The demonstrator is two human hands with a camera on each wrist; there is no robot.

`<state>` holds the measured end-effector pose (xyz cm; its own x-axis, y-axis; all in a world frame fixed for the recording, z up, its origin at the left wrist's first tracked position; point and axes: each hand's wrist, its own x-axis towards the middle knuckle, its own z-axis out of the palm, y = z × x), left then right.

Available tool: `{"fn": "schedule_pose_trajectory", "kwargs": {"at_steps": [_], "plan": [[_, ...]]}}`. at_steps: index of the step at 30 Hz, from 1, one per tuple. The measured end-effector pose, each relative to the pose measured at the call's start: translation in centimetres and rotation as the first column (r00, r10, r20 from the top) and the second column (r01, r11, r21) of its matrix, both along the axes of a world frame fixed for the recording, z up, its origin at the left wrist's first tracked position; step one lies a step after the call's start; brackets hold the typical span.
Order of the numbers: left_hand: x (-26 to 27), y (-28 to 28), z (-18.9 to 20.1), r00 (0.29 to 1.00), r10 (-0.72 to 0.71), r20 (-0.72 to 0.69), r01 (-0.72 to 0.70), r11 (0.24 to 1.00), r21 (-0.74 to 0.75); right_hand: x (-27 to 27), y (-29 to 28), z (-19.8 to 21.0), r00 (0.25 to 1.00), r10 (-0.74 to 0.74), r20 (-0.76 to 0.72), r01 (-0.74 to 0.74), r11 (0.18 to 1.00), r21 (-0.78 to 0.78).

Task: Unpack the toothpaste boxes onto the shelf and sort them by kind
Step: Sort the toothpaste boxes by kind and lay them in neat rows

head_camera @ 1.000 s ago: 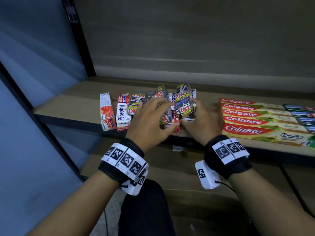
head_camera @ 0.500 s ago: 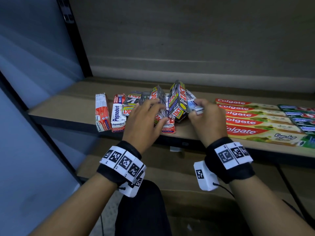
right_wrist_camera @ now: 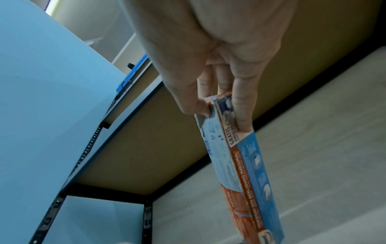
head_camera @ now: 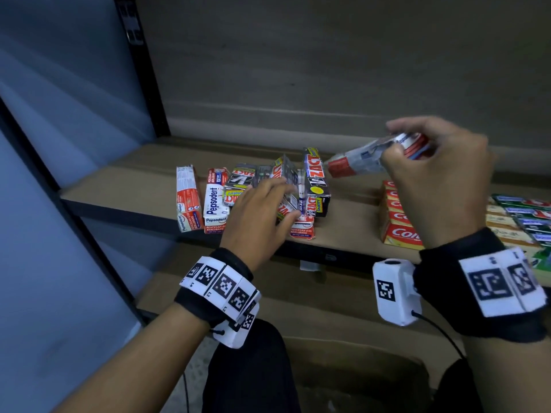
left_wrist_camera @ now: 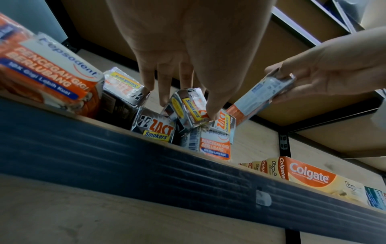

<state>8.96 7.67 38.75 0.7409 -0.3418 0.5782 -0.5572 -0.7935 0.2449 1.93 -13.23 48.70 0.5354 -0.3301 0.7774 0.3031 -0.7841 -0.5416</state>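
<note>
On the shelf (head_camera: 134,180), Pepsodent boxes (head_camera: 205,201) lay flat left of the Zact pile (head_camera: 316,183), seemingly sorted. The left hand (head_camera: 259,216) pinched one Zact box (head_camera: 290,177) in that pile between thumb and fingers, probably to steady it. Above and right of the pile, the right hand (head_camera: 441,180) gripped a red box (head_camera: 354,163) by one end, likely to join the Pepsodent group. The Colgate row (head_camera: 398,222) lay further right of the pile.

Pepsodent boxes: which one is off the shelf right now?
The Pepsodent box pinched in the right hand, tilted in the air near the Zact boxes. The other Pepsodent boxes lie on the shelf.
</note>
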Motion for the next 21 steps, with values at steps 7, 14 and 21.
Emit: {"fn": "schedule_pose_trajectory", "kwargs": {"at_steps": [7,14,21], "plan": [[0.2,1.0,1.1,0.996,-0.079,-0.052,0.066,0.974,-0.219,0.2,3.3,1.1,0.967,0.188,0.173,-0.212,0.969,0.129],[1.0,5.0,2.1,1.0,0.024,-0.006,-0.025,0.96,-0.277,3.7,9.7,-2.3,0.937,0.327,0.126,-0.348,0.91,0.226],[2.0,9.7,1.9,0.996,0.089,-0.029,-0.093,0.978,-0.187,5.9,14.7,-5.5,0.892,0.448,0.056,-0.449,0.87,0.203]]}}
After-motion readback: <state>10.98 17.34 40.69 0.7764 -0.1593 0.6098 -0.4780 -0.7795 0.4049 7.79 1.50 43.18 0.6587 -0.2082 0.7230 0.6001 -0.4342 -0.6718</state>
